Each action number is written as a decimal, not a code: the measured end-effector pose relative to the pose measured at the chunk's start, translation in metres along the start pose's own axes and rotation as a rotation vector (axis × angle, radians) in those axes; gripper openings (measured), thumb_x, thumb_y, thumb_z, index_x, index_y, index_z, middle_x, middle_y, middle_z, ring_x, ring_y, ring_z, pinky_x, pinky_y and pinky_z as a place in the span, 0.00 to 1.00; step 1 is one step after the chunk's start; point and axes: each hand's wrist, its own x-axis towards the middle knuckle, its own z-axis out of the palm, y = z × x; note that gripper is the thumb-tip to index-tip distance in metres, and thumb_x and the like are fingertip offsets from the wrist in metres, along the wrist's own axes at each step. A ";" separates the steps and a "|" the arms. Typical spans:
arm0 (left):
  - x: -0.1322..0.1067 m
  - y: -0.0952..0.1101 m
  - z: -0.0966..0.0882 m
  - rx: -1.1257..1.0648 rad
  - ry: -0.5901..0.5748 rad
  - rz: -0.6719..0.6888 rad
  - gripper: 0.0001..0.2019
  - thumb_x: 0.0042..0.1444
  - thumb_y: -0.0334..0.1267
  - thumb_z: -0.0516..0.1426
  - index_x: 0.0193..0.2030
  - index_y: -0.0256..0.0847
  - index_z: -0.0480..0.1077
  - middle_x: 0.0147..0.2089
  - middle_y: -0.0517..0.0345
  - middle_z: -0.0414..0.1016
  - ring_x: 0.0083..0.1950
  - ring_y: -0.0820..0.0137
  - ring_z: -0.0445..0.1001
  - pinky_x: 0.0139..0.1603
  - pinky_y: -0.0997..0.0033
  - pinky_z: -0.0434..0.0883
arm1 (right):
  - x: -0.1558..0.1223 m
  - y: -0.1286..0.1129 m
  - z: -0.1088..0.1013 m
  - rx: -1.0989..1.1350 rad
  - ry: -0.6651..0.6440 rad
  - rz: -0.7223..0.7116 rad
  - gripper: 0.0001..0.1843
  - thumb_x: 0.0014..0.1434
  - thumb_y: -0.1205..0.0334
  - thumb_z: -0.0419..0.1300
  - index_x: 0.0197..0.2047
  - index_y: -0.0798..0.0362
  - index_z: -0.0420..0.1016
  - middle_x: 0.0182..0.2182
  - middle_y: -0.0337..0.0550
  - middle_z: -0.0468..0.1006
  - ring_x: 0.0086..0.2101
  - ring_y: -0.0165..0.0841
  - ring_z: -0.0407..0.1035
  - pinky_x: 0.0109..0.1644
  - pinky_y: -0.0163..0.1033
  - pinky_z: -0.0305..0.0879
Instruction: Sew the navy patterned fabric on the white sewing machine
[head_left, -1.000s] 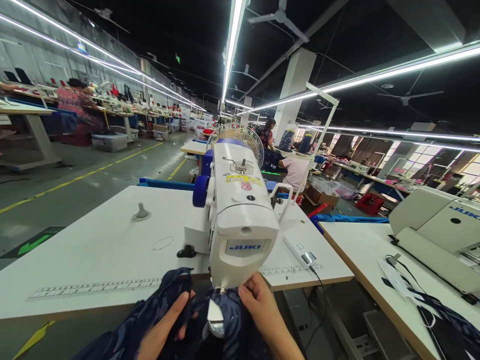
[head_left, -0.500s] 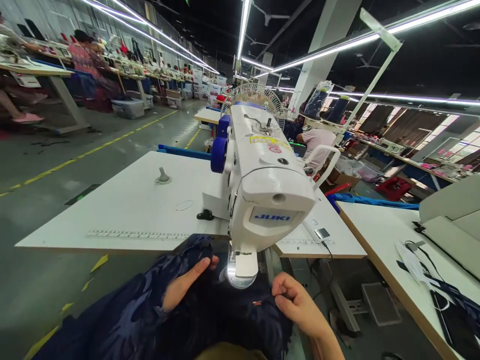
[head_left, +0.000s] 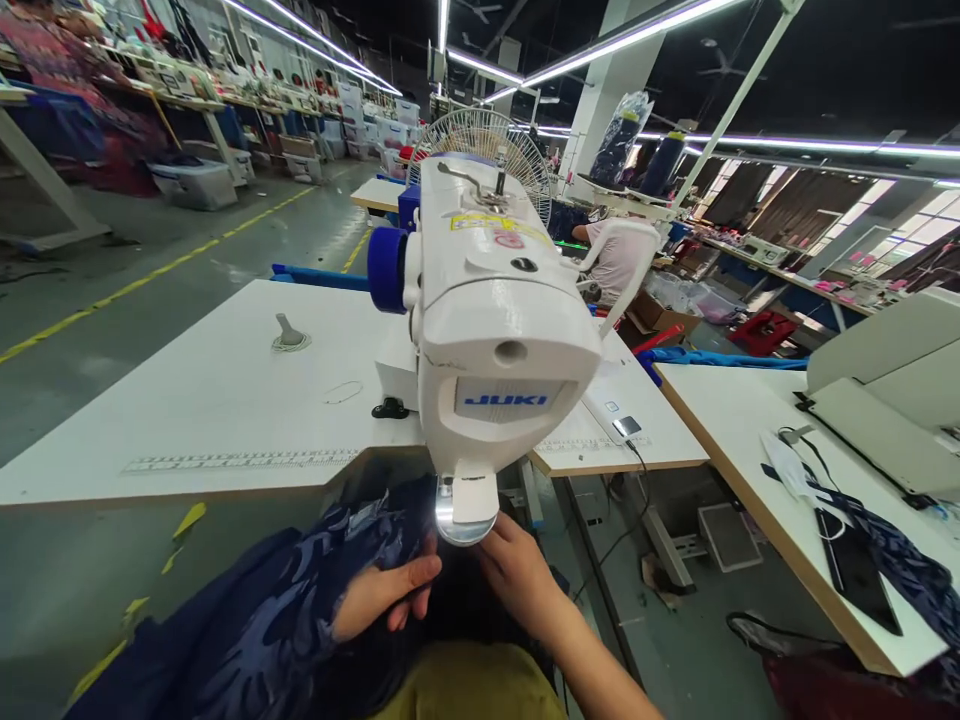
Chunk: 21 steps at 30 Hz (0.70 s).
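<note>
A navy patterned fabric (head_left: pixel 262 600) is draped over my lap and up to the white JUKI sewing machine (head_left: pixel 510 330). My left hand (head_left: pixel 390 595) grips a fold of it just left of the machine's head, thumb on top and fingers curled under. My right hand (head_left: pixel 521 575) is close against the clear round guard (head_left: pixel 465 528), with its fingers bent onto the dark cloth. Its fingertips are partly hidden behind the guard, and the needle area cannot be seen.
The white table (head_left: pixel 187 400) bears a printed ruler (head_left: pixel 240 461) and a grey object on coiled cord (head_left: pixel 289 335). Beside it on the right, another table (head_left: pixel 720 410) carries a phone (head_left: pixel 855 570) and patterned cloth. A fan (head_left: pixel 487 150) stands behind the machine.
My right hand has moved left and inward, from the fabric's right side to beside the guard. My left hand has shifted slightly down. The head view has turned a little right.
</note>
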 end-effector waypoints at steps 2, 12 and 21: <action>0.000 -0.005 0.003 0.055 -0.091 -0.029 0.29 0.51 0.67 0.53 0.24 0.39 0.69 0.14 0.64 0.66 0.14 0.78 0.60 0.20 0.76 0.62 | -0.002 -0.002 0.007 -0.133 0.070 -0.128 0.18 0.65 0.63 0.57 0.57 0.45 0.71 0.52 0.51 0.74 0.50 0.40 0.70 0.49 0.43 0.69; -0.017 0.025 -0.004 0.483 0.069 0.367 0.27 0.37 0.63 0.65 0.39 0.48 0.75 0.34 0.60 0.78 0.36 0.63 0.73 0.36 0.70 0.70 | -0.004 -0.023 -0.038 0.101 -0.176 0.006 0.13 0.60 0.51 0.62 0.31 0.51 0.69 0.27 0.35 0.74 0.32 0.29 0.70 0.47 0.37 0.66; 0.004 0.038 -0.020 0.308 0.452 0.238 0.18 0.55 0.58 0.52 0.33 0.47 0.73 0.24 0.64 0.73 0.27 0.68 0.72 0.32 0.70 0.72 | 0.038 -0.025 -0.075 0.413 -0.031 0.281 0.12 0.60 0.54 0.63 0.43 0.49 0.69 0.37 0.37 0.75 0.41 0.30 0.70 0.45 0.34 0.63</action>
